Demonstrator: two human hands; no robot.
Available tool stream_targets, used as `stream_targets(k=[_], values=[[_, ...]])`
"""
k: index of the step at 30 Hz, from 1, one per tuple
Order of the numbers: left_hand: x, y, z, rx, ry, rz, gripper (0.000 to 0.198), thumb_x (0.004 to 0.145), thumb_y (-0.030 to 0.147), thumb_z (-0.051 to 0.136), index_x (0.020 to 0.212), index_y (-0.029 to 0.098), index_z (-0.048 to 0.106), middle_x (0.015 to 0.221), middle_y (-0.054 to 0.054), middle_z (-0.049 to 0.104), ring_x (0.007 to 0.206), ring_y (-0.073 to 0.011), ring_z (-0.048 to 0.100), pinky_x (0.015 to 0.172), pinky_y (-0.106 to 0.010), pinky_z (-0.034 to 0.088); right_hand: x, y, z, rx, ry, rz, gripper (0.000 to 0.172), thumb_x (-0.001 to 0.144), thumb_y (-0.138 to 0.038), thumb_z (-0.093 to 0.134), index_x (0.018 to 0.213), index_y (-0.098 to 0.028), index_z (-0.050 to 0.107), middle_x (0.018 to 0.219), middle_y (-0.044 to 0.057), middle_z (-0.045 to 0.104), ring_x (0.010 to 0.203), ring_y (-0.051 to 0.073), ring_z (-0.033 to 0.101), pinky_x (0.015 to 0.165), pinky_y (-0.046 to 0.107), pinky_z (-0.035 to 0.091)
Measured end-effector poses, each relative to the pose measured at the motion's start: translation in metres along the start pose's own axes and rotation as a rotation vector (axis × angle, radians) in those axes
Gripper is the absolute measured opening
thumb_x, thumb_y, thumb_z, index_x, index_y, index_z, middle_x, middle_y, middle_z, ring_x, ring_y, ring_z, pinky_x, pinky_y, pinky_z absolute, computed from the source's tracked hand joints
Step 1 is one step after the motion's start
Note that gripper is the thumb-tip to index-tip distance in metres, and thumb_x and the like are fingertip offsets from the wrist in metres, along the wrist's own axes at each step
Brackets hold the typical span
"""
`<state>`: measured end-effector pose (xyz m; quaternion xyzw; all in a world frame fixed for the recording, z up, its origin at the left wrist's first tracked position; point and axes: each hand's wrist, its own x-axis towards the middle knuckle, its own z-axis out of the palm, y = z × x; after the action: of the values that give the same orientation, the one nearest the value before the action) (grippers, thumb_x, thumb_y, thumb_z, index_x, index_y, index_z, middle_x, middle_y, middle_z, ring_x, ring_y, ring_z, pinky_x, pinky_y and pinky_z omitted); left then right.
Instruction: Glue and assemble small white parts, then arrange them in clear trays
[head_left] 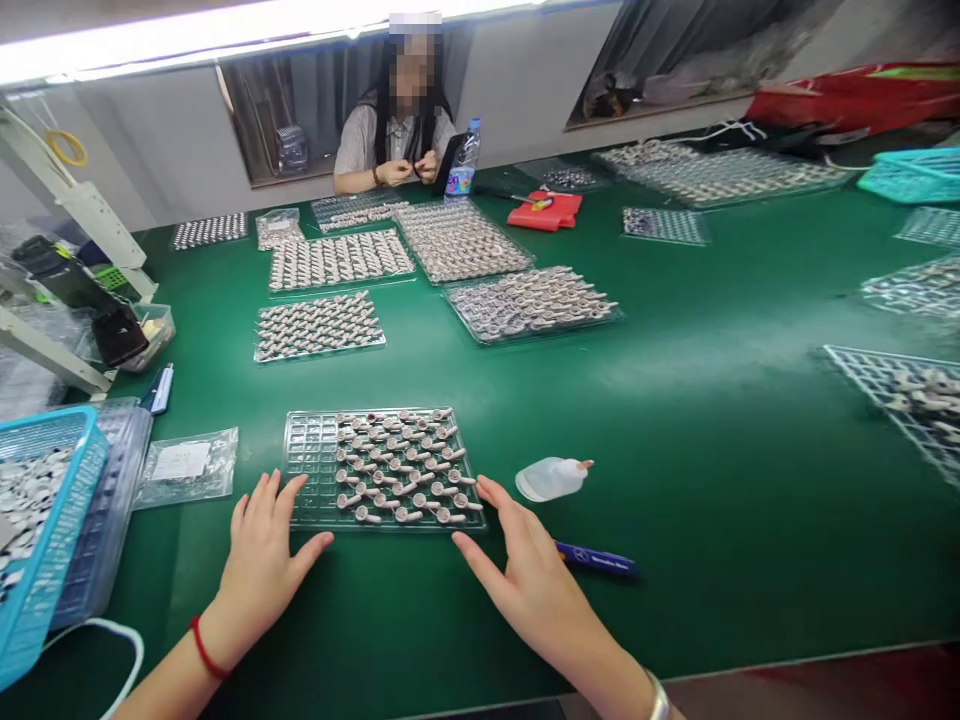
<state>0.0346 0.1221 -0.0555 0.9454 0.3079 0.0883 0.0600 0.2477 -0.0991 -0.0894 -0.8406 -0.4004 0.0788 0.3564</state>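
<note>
The left hand (261, 555), fingers spread, is at the left end of a clear tray (313, 462) lying lengthwise left-right on the surface (720, 470), pale cupped pieces (408, 516) seemingly pointing stems rightward, the right hand (525, 585), fingers parted, at its right.

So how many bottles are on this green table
2. A white squeeze bottle is beside the right hand, and a clear, blue-capped bottle stands at the far side, near the person opposite. Others may be hidden behind the clutter at left.
</note>
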Motion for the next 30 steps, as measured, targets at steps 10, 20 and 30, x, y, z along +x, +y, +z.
stream_targets(k=[10,20,30], values=[[0.064,0.01,0.013,-0.057,-0.021,-0.146,0.066,0.088,0.053,0.054,0.142,0.017,0.042,0.148,-0.025,0.041,0.143,-0.0367,0.03,0.111,-0.058,0.026,0.086,-0.003,0.015,-0.07,-0.046,0.026,0.068,0.09,-0.052,0.047,0.144,-0.012,0.032,0.136,0.02,0.054,0.125,0.036,0.05,0.103,0.053,0.042],[0.078,-0.005,0.03,-0.156,0.087,-0.171,0.069,0.082,0.04,0.065,0.142,0.018,0.04,0.147,-0.023,0.043,0.141,-0.0373,0.033,0.112,-0.058,0.026,0.128,0.002,0.047,0.034,0.089,0.02,0.07,0.087,-0.055,0.045,0.138,-0.007,0.039,0.138,0.023,0.05,0.13,0.038,0.044,0.108,0.056,0.033],[0.084,-0.023,0.03,-0.384,0.201,-0.152,0.048,0.09,0.032,0.053,0.135,0.016,0.048,0.139,-0.016,0.055,0.135,-0.0299,0.044,0.111,-0.049,0.036,0.145,0.003,0.062,0.247,0.195,0.196,0.069,0.085,-0.062,0.045,0.132,-0.012,0.048,0.128,0.021,0.057,0.124,0.034,0.052,0.103,0.05,0.042]])
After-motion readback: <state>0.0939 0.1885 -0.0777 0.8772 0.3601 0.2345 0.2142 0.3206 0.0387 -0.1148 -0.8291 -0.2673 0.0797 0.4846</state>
